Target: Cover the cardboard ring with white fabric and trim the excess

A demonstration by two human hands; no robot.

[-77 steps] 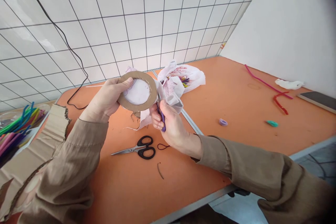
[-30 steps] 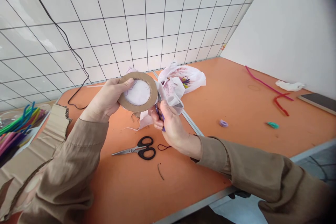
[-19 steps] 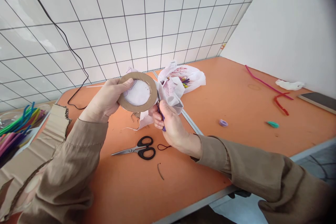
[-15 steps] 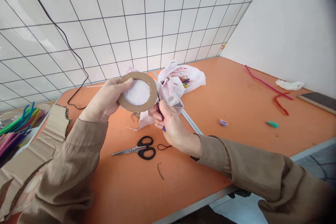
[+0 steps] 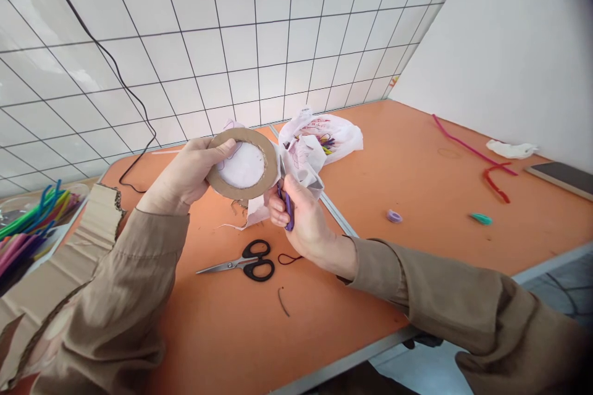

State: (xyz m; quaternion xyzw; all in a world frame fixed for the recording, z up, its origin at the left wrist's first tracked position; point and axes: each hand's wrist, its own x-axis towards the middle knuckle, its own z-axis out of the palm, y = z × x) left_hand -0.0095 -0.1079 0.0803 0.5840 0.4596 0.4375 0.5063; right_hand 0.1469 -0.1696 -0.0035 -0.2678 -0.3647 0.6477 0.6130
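A brown cardboard ring [image 5: 265,143] is pinched at its left side by my left hand [image 5: 185,173], thumb on its front. White paper [image 5: 243,165] with purple lines lies behind the ring and shows through its hole. My right hand [image 5: 303,216] is closed around the purple handles of a pair of scissors [image 5: 290,211]. Their blades stand at the ring's right edge, by the paper. Below the hands, black-handled scissors [image 5: 250,261] lie on the orange table [image 5: 222,333].
A white plastic bag [image 5: 347,136] stands behind my right hand. Corrugated cardboard [image 5: 60,259] and colourful pipe cleaners [image 5: 34,216] are at the left. Pink [image 5: 463,142] and red [image 5: 495,186] pipe cleaners and a phone-like dark slab [image 5: 563,179] lie at the right.
The purple scissors' handles have spread apart and the fingers of my right hand have loosened slightly. The ring has shifted very little.
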